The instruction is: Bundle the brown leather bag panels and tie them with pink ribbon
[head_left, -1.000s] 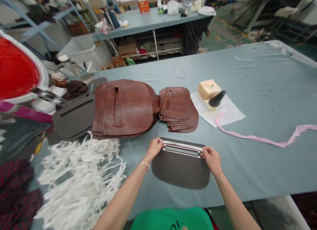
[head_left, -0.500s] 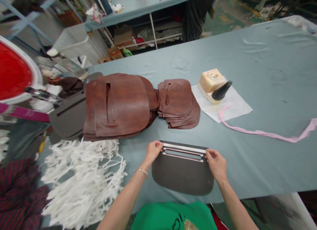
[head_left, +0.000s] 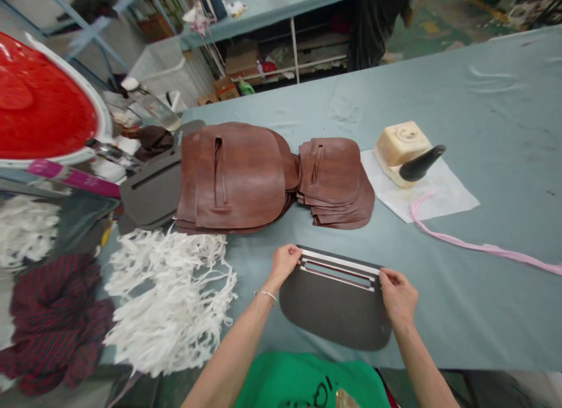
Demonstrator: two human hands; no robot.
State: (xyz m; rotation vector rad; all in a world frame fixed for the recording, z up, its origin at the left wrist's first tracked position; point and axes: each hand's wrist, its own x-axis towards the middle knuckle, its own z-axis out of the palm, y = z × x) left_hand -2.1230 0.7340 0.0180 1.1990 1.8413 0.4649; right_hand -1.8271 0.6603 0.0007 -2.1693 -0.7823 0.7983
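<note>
A dark grey half-oval panel (head_left: 333,311) lies flat on the table in front of me, with a slot near its top edge framed by two white tape strips (head_left: 340,261). My left hand (head_left: 285,260) pinches the left end of the strips, fingers curled. At the right end of the slot, my right hand (head_left: 397,294) presses on the panel with fingers closed together. Behind the panel lie two stacks of brown leather pieces, a large one (head_left: 232,177) and a smaller one (head_left: 336,182).
A heap of white strips (head_left: 171,297) lies at the left. A cream block with a black handle (head_left: 406,153) sits on white paper, with a pink ribbon (head_left: 478,244) trailing right. Grey panels (head_left: 151,191), dark red cloth (head_left: 57,314) and a red basket (head_left: 39,103) crowd the far left.
Both hands stay at the ends of the taped slot. The view has tilted down and shifted left, so everything sits slightly to the right and rotated.
</note>
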